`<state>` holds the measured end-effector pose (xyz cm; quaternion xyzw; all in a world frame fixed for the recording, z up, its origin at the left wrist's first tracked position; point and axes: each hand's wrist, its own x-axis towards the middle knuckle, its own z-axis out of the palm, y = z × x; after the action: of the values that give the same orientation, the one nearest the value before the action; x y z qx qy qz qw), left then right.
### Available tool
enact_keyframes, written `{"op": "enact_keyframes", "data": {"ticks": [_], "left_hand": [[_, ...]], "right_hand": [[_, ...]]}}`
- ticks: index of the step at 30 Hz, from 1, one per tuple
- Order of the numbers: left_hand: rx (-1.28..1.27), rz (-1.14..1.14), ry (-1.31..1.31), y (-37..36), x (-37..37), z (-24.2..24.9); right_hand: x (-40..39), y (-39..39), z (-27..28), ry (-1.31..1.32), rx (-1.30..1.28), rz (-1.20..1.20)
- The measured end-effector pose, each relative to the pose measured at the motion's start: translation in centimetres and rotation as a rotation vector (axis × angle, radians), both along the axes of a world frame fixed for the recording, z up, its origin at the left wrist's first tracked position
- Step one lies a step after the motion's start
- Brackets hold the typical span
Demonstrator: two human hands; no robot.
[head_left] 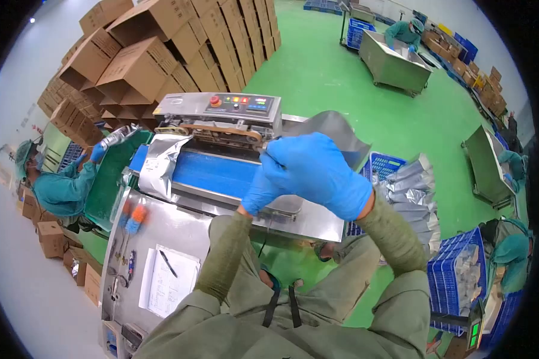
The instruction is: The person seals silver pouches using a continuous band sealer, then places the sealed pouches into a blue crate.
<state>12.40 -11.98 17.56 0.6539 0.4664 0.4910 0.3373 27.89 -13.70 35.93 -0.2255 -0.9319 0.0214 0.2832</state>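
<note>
My right hand (323, 173) and my left hand (263, 186), both in blue gloves, are closed and pressed together above the right end of the blue conveyor belt (215, 172). A dull grey foil bag (336, 127) spreads out behind my right hand; my fingers seem closed on its edge, though the gloves hide the grip itself. Just beyond my hands stands the band sealing machine (245, 107) with a red button and lit displays. A silver foil bag (160, 164) hangs over the left end of the belt.
Right of the machine, a blue crate (384, 163) holds several silver bags (410, 194). A clipboard (170, 281) and brushes (136, 218) lie on the steel table (188, 224). A co-worker (60, 179) stands left by a green bin (111, 191). Stacked cartons (138, 66) rise behind.
</note>
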Motion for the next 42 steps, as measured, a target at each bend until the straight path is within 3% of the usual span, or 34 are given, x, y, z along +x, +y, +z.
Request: {"op": "enact_keyframes", "data": {"ticks": [2,3,5,6,8,10,13,15,16,19,20,22,24,27,28,31,32,34,37,40,42], "left_hand": [[0.005,0.006,0.239,0.0,-4.0,-3.6],[0.009,0.011,0.356,-0.1,-5.3,-5.1],[0.326,-0.008,0.364,-0.5,-6.3,-5.9],[0.251,-0.011,0.256,-0.9,-6.3,-5.2],[0.070,-0.065,0.122,-1.4,-6.6,-5.4],[-0.110,-0.173,0.077,0.2,-7.6,-6.6],[-0.299,-0.119,0.055,-2.3,-9.2,-0.8],[-0.072,-0.057,0.069,-2.6,-10.7,2.0],[0.030,-0.030,0.071,-2.9,-10.9,2.9],[0.365,0.108,0.623,-3.1,-10.2,5.2],[0.325,0.112,0.850,-2.3,-12.0,4.5],[0.524,0.134,0.936,-2.0,-13.8,2.3],[0.769,0.218,0.870,-2.4,-13.5,1.7],[0.610,0.307,0.333,-2.6,-9.8,0.6],[0.500,0.315,-0.070,-2.1,-8.4,-1.4],[0.051,0.429,-0.324,-3.0,-6.1,1.8],[0.155,0.483,-0.231,-2.4,-5.2,3.5],[-0.119,0.363,-0.291,0.9,-6.1,1.7],[-0.277,0.286,-0.166,5.0,-7.8,-5.4],[-0.133,0.346,0.138,10.3,-10.5,-15.0],[-0.190,0.353,0.229,10.5,-11.4,-15.8]], "right_hand": [[0.1,-1.1,-1.2,0.374,-0.010,-0.007],[1.0,-1.0,-2.3,0.470,0.026,-0.126],[2.5,0.0,-5.8,0.618,0.015,-0.294],[2.6,0.6,-7.8,0.671,-0.040,-0.341],[1.7,1.3,-12.9,0.670,-0.364,-0.303],[1.5,2.6,-14.8,0.480,-0.317,-0.334],[2.3,4.0,-14.7,0.415,-0.301,-0.285],[3.4,4.2,-14.6,0.404,-0.307,-0.297],[3.7,4.4,-14.8,0.367,-0.142,-0.281],[5.0,5.5,-16.2,0.226,0.254,-0.244],[6.6,5.9,-16.9,0.174,0.327,-0.249],[8.2,5.4,-17.8,0.051,0.397,-0.257],[7.7,4.6,-17.0,0.234,0.298,-0.211],[5.1,3.2,-16.1,0.566,0.080,-0.209],[4.7,2.7,-17.1,0.629,-0.020,-0.233],[3.2,1.3,-16.5,0.861,-0.304,-0.462],[3.3,1.4,-16.4,0.929,-0.434,-0.510],[3.1,1.9,-16.5,1.038,-0.637,-0.539],[3.1,6.1,-23.1,1.041,-0.765,-0.569],[1.2,7.6,-25.1,1.081,-0.804,-0.619],[1.0,8.0,-26.5,1.026,-0.816,-0.639]]}}
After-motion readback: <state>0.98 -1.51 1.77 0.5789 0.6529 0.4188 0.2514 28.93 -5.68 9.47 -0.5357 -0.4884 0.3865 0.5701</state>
